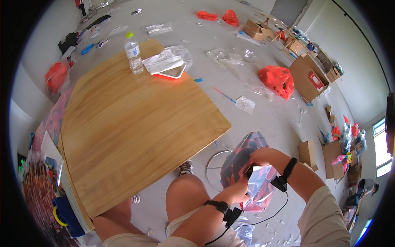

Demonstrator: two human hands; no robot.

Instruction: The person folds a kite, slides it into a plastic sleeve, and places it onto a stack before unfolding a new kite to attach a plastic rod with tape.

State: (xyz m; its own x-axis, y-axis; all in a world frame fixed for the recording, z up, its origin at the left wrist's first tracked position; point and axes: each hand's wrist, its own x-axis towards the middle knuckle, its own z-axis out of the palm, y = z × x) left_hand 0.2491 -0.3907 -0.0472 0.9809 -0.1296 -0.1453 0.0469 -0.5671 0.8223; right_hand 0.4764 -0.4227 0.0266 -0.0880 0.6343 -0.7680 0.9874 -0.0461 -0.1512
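Observation:
Both my hands are close together over a seat with a pink, blue and dark patterned cover (242, 153), just right of the table. My right hand (262, 157) curls down from above onto a small dark object (249, 170). From below, my left hand (236, 191) meets the same object with bent fingers. What exactly the fingers grip is hidden. A pale blue-white sheet or bag (258, 181) lies against my hands, over the patterned cover. Each wrist wears a black strap with a small black device, and a cable runs from them.
Left of my hands stands a wooden table (144, 123) with a water bottle (133, 55) and a white-rimmed tray (177, 73) partly under white paper. A metal ring base (209, 166) sits beside my knee. Red bags (277, 81) and cardboard boxes (306, 78) lie on the floor.

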